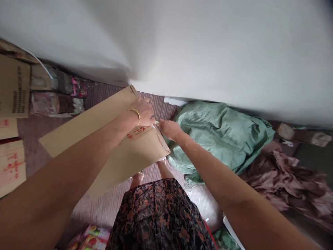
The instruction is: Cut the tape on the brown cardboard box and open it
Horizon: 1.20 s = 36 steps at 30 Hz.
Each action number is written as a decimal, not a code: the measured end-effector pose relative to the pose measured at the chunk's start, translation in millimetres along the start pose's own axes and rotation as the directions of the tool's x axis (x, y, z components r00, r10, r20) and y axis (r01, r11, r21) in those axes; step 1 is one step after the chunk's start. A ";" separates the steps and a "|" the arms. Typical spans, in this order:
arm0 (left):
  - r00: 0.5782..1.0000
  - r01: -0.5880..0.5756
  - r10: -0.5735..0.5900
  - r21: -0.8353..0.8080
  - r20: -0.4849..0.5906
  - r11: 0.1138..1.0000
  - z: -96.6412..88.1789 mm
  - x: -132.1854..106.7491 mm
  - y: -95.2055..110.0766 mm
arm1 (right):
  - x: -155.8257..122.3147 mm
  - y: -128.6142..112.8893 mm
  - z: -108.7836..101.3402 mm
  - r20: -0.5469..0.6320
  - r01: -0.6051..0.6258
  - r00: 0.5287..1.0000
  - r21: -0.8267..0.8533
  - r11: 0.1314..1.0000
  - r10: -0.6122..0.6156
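I hold a large flattened brown cardboard box (104,139) tilted in front of me above the floor. My left hand (144,111), with a gold bangle on the wrist, grips the box's upper edge near red printed characters. My right hand (169,129) is closed in a pinch at the box's right edge, apparently on a strip of clear tape, though I cannot make it out for certain. Below the box I see my patterned skirt (158,215) and my feet.
A green woven sack (221,135) lies bunched on the floor to the right. Brownish crumpled cloth (293,180) is further right. Stacked cardboard boxes (13,90) stand at the left by the white wall (208,48). Colourful packets (91,238) lie near my feet.
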State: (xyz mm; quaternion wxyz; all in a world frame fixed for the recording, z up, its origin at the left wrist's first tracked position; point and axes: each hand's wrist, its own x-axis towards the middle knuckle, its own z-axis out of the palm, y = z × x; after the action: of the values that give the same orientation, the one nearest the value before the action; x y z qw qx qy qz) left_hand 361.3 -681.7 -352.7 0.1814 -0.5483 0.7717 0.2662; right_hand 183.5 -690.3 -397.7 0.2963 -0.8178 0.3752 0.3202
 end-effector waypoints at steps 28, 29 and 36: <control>0.983 0.180 -0.183 -0.198 0.002 0.964 15.9 -11.9 35.5 | -57.9 -1.2 77.0 -0.159 0.050 0.948 0.930 0.364 0.276; 0.979 0.200 -0.201 -0.216 0.015 0.956 15.8 -10.9 36.5 | -53.9 1.6 76.0 -0.143 0.059 0.955 0.950 0.306 0.258; 0.982 0.180 -0.189 -0.283 -0.007 0.942 32.2 -7.9 38.5 | -34.5 -7.4 63.2 -0.015 -0.023 0.962 0.991 0.134 0.272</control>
State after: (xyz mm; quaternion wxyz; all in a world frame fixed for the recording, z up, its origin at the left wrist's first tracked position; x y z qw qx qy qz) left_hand 327.3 -646.2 -365.5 0.1127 -0.6427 0.6743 0.3459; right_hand 152.7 -625.8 -409.2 0.6858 -0.4117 0.5977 -0.0540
